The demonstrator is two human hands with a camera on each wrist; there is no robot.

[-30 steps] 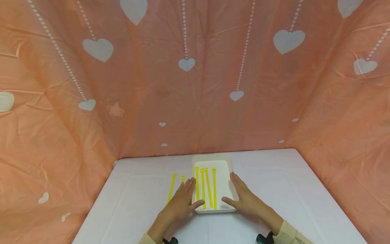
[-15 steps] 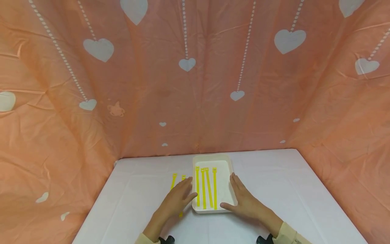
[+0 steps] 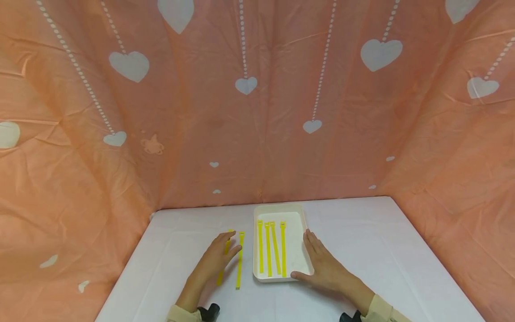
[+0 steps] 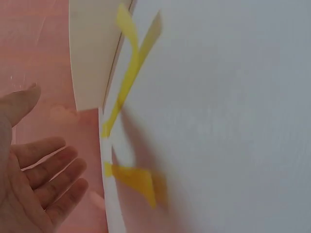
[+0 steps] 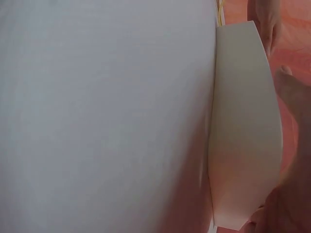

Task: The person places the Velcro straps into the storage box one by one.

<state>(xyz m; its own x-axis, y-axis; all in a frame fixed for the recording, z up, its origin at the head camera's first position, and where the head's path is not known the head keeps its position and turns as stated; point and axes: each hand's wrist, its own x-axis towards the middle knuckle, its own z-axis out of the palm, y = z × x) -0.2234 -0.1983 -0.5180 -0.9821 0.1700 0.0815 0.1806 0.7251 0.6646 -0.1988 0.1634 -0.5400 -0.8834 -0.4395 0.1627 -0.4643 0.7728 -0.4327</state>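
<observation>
A white rectangular tray point(image 3: 297, 250) stands on the table, with several yellow cable straps point(image 3: 283, 255) lying lengthwise in it. Each strap is flat with a slotted head at the far end. My right hand point(image 3: 327, 266) rests against the tray's right side, fingers straight and thumb over its near right corner. Left of the tray, two more straps lie on the cloth. My left hand point(image 3: 213, 257) hovers over the outer strap point(image 3: 219, 278) and partly hides it; the inner strap point(image 3: 239, 268) lies beside its thumb. In the left wrist view the left fingers point(image 4: 53, 167) are loosely bent around nothing.
A white cloth point(image 3: 362, 237) covers the table. Peach-coloured curtains point(image 3: 265, 147) with pale hearts hang behind and at both sides. Black wrist-camera mounts point(image 3: 210, 312) show at the cuffs. The tray's outer wall point(image 5: 243, 121) fills much of the right wrist view.
My left hand has moved left, away from the tray's left edge, to above the loose straps, uncovering the inner one. The right hand and the tray have hardly moved.
</observation>
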